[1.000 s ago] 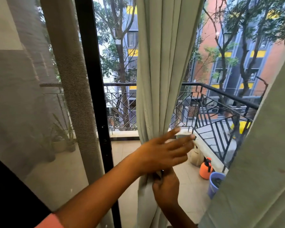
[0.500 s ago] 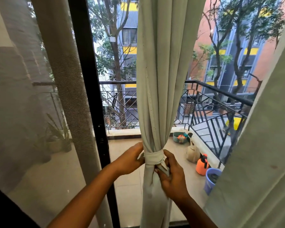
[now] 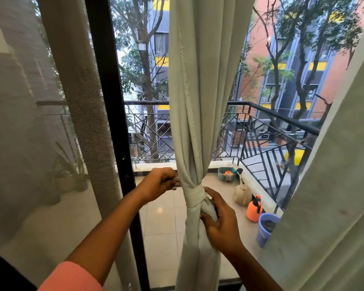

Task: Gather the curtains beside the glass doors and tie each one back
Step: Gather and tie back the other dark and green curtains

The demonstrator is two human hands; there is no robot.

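A pale green curtain (image 3: pixel 200 80) hangs gathered in the middle of the glass door, cinched by a matching tie-back band (image 3: pixel 194 195) at waist height. My left hand (image 3: pixel 159 182) is closed on one end of the band just left of the curtain. My right hand (image 3: pixel 220 221) grips the bunched cloth and the band's other end just below the wrap on the right. A second pale green curtain (image 3: pixel 332 185) hangs loose along the right edge, close to the camera.
A black door frame post (image 3: pixel 111 122) stands left of the gathered curtain, with a brown sheer mesh curtain (image 3: pixel 29 122) beyond it. Outside on the balcony are a railing (image 3: pixel 271 131), an orange spray bottle (image 3: pixel 254 208), a blue pot (image 3: pixel 266 226) and a teal tub (image 3: pixel 226 174).
The band has gone round the curtain and cinched it. My left hand moved from across the front of the cloth to the left side, pulling one end; my right hand shifted slightly lower.
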